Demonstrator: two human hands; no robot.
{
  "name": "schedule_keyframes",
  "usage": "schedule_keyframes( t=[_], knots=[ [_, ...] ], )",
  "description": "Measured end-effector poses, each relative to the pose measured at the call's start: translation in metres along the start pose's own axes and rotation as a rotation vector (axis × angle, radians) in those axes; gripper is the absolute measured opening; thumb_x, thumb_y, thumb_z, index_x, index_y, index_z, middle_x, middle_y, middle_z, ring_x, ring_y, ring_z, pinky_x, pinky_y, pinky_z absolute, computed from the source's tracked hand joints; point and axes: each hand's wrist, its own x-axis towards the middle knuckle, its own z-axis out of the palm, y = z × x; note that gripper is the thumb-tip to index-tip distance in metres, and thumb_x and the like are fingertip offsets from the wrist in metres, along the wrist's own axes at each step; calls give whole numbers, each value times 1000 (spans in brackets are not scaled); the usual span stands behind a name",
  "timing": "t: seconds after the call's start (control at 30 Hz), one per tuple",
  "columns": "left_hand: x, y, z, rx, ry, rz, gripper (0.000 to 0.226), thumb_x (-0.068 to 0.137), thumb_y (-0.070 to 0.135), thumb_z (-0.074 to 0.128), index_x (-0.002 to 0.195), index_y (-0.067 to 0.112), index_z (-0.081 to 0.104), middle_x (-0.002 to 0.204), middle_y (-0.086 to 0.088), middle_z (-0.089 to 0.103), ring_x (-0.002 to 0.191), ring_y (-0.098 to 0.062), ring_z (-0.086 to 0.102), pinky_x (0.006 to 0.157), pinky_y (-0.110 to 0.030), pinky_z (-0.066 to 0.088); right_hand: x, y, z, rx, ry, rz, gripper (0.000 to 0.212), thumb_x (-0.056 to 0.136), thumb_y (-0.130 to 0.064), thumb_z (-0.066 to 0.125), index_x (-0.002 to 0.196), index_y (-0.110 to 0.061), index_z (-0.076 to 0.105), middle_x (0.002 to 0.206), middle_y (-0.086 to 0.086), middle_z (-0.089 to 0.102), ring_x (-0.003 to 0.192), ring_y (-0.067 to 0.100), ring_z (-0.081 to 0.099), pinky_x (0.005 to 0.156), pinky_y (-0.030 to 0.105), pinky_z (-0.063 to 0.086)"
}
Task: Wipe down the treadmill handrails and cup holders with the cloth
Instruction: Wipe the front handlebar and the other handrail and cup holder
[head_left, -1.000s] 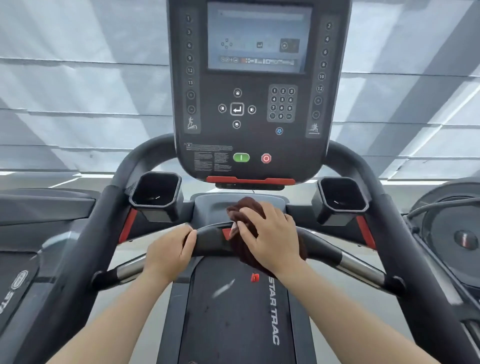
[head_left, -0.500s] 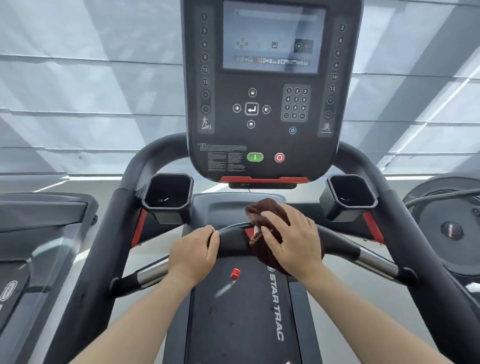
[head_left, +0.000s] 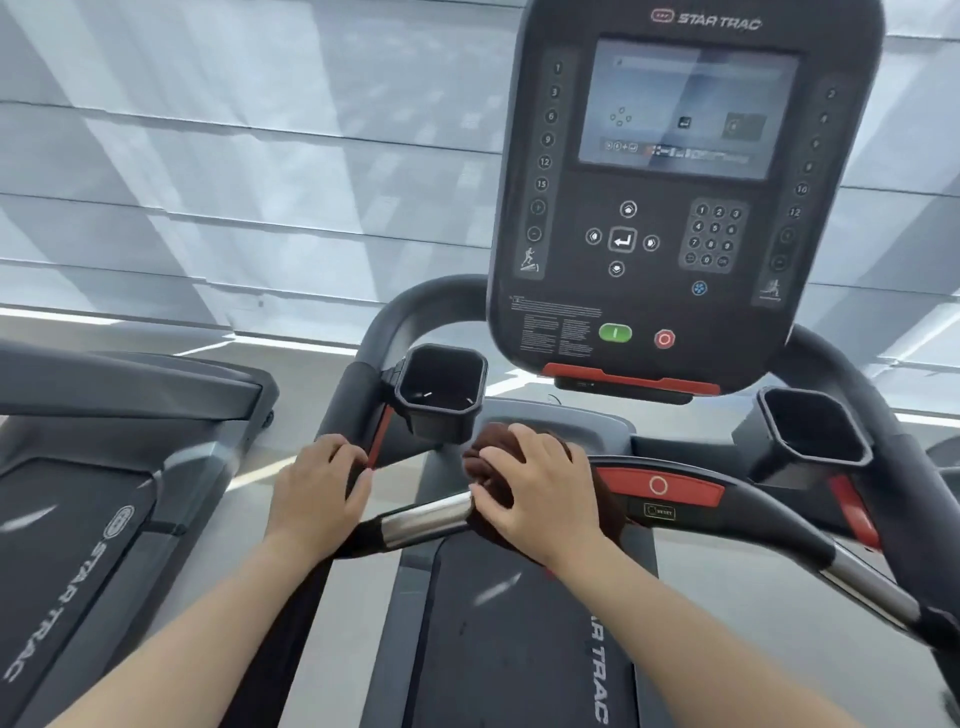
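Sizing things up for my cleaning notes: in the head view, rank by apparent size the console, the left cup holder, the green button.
1. console
2. left cup holder
3. green button

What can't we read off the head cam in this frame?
- Head view: bar section under the cloth, covered by the cloth and the right hand.
- Left hand: its grip on the side rail is hidden by the hand's own back.
- Right cup holder: its dark interior hides the bottom.
- Console screen: text blurred and washed by glare.
- Right handrail end: cut off at frame edge.
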Motion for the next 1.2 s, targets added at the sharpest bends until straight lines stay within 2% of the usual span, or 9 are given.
schedule_keyframes(
  t=[0.1, 0.17, 0.23, 0.4, 0.63, 0.73, 0.9, 1.03, 1.2],
  knots=[
    [-7, -17, 5, 28, -54, -91, 31, 82, 23, 59, 112, 15, 58, 126, -10, 49, 116, -32, 47, 92, -49, 43, -8, 1, 4, -36, -1, -74, 30, 83, -53, 49, 103, -34, 61, 130, 0, 55, 100, 24, 56, 81, 42, 43],
    [-11, -20, 10, -24, -87, -136, 40, 84, 21, 57, 123, 19, 51, 137, -11, 38, 128, -30, 34, 102, -49, 36, -3, -4, 5, -55, 6, -31, 29, 84, -52, 47, 100, -32, 62, 125, -2, 58, 98, 24, 58, 79, 41, 44],
    [-12, -20, 12, -76, -94, -166, 45, 85, 20, 54, 128, 21, 45, 141, -10, 32, 132, -29, 28, 105, -50, 34, 9, -19, 8, -91, -8, 20, 30, 83, -50, 46, 91, -29, 65, 113, -2, 63, 89, 25, 60, 74, 39, 43],
    [-11, -20, 11, -129, -94, -189, 46, 87, 19, 51, 131, 22, 41, 141, -6, 29, 132, -27, 26, 103, -48, 37, 19, -67, 34, -130, -119, -84, 31, 81, -50, 47, 81, -24, 65, 92, 1, 62, 73, 26, 57, 68, 36, 41],
    [-12, -20, 7, -180, -53, -175, 42, 89, 15, 48, 131, 18, 43, 139, -8, 34, 128, -29, 31, 105, -43, 34, 7, -57, 36, -145, -78, -194, 30, 84, -50, 44, 90, -26, 60, 102, 4, 62, 78, 27, 57, 67, 37, 41],
    [-11, -20, 7, -173, -47, -169, 41, 90, 16, 46, 130, 18, 44, 140, -7, 34, 127, -28, 32, 104, -42, 35, 8, -61, 37, -174, -53, -142, 29, 84, -48, 45, 86, -25, 63, 96, 3, 63, 76, 27, 57, 67, 37, 41],
    [-10, -22, 7, -221, -35, -172, 37, 90, 15, 44, 127, 18, 47, 138, -7, 37, 123, -28, 37, 103, -40, 35, 13, -100, 63, -151, -86, -195, 27, 81, -48, 49, 78, -25, 63, 89, 3, 64, 70, 26, 57, 66, 36, 42],
    [-11, -27, 6, -256, -20, -152, 36, 91, 11, 40, 125, 15, 49, 136, -8, 40, 121, -28, 40, 104, -35, 32, 19, -114, 70, -145, -114, -148, 29, 80, -48, 47, 75, -25, 64, 79, 0, 61, 64, 24, 56, 64, 35, 45],
    [-11, -27, 5, -277, -13, -147, 35, 91, 11, 40, 124, 15, 50, 135, -8, 41, 121, -27, 39, 104, -34, 30, 10, -94, 55, -133, -126, -204, 29, 82, -49, 47, 86, -25, 62, 92, 3, 62, 73, 25, 57, 65, 36, 42]
  ],
)
